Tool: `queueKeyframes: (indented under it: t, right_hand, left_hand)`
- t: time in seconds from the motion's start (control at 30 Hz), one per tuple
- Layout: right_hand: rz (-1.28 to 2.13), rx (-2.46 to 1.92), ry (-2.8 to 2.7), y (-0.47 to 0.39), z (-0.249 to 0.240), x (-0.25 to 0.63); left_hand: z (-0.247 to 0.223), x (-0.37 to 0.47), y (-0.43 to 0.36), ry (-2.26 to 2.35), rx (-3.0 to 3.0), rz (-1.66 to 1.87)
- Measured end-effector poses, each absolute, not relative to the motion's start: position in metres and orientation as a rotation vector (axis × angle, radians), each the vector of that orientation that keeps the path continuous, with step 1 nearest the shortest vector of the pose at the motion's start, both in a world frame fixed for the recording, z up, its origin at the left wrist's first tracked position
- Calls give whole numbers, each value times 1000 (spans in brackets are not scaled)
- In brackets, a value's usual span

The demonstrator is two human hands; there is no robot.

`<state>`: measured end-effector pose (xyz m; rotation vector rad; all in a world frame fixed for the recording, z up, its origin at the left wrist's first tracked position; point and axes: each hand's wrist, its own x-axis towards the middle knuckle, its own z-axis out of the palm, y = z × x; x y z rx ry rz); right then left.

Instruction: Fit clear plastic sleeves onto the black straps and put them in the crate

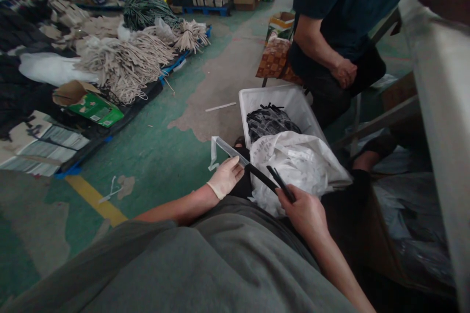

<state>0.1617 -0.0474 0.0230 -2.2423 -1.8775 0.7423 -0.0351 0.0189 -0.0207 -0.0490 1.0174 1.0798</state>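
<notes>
My left hand point(224, 178), in a pale glove, pinches a translucent whitish strip point(229, 148) whose loose end bends over on the left. The strip meets a long black strip point(262, 176) that slants down to my right hand point(306, 209). That bare hand is closed around the black strip, with short black ends point(278, 180) sticking up past the thumb. Just beyond both hands lies a white sack point(314, 145) filled with crumpled whitish film point(293, 166). Behind it, a pile of black strips point(272, 122) rests in a white plastic bin point(244, 107).
A seated co-worker in dark clothes point(330, 24) is beside the bin, near a pale table point(428, 58). To the left, bundles of beige cords point(121, 66) and a green box point(97, 109) lie on pallets. A pale strip point(220, 106) lies on the green floor.
</notes>
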Motion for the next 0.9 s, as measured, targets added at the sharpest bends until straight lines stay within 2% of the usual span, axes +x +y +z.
queueKeyframes:
  t: [0.1,0.27,0.53,0.67,0.77,0.9]
  right_hand:
    - [794,-2163,-1894,-47,22,156]
    - [1123,-1987,-1663,-54,27,165]
    - [1092,-2026,-1728,-47,15,153]
    - [1313,-1933,-1401,-45,9,161]
    - [1377,-1936,-1217,-40,8,169]
    - [1375,-1953,-1419,-26,4,158]
  left_hand:
    - [-21,-31,14,1056,-106,977]
    - [-21,-40,20,1072,-182,956]
    - [-21,-30,11,1007,-103,755]
    - [-19,-35,17,1001,-91,809]
    - [-25,-38,14,1035,-78,689]
    - [-33,-30,1,1088,202,555]
